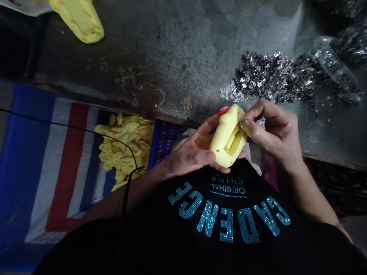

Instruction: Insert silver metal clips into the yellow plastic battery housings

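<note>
A yellow plastic toy body (223,133) with a rectangular battery compartment and small screw holes rests in my left hand (197,151). The thumb and fingers of that hand wrap round its lower end and far side. A bit of red shows at the top of the toy. My right hand (273,130) pinches at the upper end of the compartment, thumb against forefinger. Something small and thin, perhaps a metal piece, shows at its fingertips, too small to name. Beyond the right hand lies a heap of small shiny metal clips (272,76) on the worktable.
A worn grey metal table (183,46) spans the far side, with another yellow toy part (83,23) at its upper left. Clear plastic bags (335,65) lie at right. Below the edge, many yellow parts (129,141) fill a blue crate (164,137). A black cable (114,139) crosses the left.
</note>
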Available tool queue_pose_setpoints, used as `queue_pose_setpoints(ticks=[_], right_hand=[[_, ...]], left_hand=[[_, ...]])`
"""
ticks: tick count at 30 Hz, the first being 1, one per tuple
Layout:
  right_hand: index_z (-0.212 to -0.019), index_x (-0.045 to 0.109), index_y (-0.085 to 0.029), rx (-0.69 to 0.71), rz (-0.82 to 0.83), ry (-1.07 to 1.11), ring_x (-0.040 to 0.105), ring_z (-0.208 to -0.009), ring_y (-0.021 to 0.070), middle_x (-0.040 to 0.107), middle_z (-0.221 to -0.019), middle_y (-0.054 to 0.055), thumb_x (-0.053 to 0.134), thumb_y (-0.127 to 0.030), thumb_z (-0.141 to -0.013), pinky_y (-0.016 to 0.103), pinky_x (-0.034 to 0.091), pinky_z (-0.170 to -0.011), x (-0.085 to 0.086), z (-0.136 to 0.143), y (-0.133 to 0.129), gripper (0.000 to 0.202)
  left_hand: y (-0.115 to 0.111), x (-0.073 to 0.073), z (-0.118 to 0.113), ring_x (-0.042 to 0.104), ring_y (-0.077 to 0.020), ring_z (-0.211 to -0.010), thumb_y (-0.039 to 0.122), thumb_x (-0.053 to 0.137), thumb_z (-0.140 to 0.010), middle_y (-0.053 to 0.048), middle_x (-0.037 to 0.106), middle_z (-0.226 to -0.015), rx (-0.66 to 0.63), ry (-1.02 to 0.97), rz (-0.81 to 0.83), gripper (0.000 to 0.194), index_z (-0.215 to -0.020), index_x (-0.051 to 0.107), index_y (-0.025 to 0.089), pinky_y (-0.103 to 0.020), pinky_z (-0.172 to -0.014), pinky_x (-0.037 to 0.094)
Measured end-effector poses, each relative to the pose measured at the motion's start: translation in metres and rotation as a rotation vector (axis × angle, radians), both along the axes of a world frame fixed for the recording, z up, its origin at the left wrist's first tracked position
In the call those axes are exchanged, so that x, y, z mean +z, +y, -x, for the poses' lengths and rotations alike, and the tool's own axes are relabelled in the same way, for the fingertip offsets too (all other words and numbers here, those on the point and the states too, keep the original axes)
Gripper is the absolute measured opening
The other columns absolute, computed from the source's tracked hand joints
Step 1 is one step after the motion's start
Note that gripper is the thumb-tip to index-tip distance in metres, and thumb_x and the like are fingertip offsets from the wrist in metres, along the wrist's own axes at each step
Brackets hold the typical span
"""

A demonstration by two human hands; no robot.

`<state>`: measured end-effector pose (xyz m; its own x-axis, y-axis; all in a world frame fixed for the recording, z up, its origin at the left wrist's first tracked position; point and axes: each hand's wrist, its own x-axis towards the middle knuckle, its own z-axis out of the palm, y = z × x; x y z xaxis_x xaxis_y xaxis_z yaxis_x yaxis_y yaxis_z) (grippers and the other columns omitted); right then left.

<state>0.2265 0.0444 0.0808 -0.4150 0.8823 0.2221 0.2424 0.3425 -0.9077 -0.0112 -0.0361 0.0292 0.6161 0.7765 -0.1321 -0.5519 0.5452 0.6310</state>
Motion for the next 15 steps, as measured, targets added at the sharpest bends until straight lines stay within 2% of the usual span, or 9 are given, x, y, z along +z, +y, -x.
queue_pose_setpoints(ticks=[3,7,12,15], right_hand=[[-0.089,0.074,-0.027,0.009,-0.015,-0.002,0.068,-0.084,0.0179,0.074,-0.086,-0.003,0.079,-0.028,-0.101,0.039,0.055,-0.087,-0.001,0.0,0.0,0.013],[-0.089,0.073,-0.029,-0.005,-0.031,0.0,0.068,-0.082,0.0184,0.073,-0.085,-0.004,0.08,-0.027,-0.099,0.041,0.055,-0.086,0.001,-0.004,-0.001,0.012],[-0.087,0.07,-0.036,-0.025,-0.082,-0.141,0.072,-0.083,0.0272,0.077,-0.087,-0.001,0.079,-0.027,-0.097,0.056,0.063,-0.091,0.011,-0.005,-0.005,0.016],[-0.086,0.067,-0.036,-0.021,-0.127,-0.215,0.074,-0.085,0.03,0.078,-0.087,-0.002,0.077,-0.027,-0.098,0.062,0.062,-0.092,0.019,-0.003,-0.007,0.018]], left_hand=[[-0.002,0.001,-0.001,0.078,-0.0412,-0.142,0.047,0.093,-0.092,-0.005,0.058,-0.18,-0.014,0.0,0.0,0.109,-0.178,0.027,0.061,-0.033,-0.084,0.078],[-0.005,-0.002,-0.003,0.081,-0.0397,-0.138,0.052,0.091,-0.093,-0.004,0.055,-0.182,-0.012,-0.011,-0.02,0.104,-0.177,0.029,0.063,-0.034,-0.084,0.078],[-0.005,-0.002,-0.005,0.081,-0.0395,-0.138,0.051,0.093,-0.092,-0.003,0.055,-0.182,-0.033,-0.001,-0.01,0.109,-0.177,0.028,0.063,-0.035,-0.085,0.078],[-0.006,-0.001,-0.006,0.079,-0.0404,-0.141,0.052,0.095,-0.09,-0.003,0.053,-0.184,-0.024,0.006,0.01,0.11,-0.177,0.028,0.063,-0.034,-0.086,0.078]])
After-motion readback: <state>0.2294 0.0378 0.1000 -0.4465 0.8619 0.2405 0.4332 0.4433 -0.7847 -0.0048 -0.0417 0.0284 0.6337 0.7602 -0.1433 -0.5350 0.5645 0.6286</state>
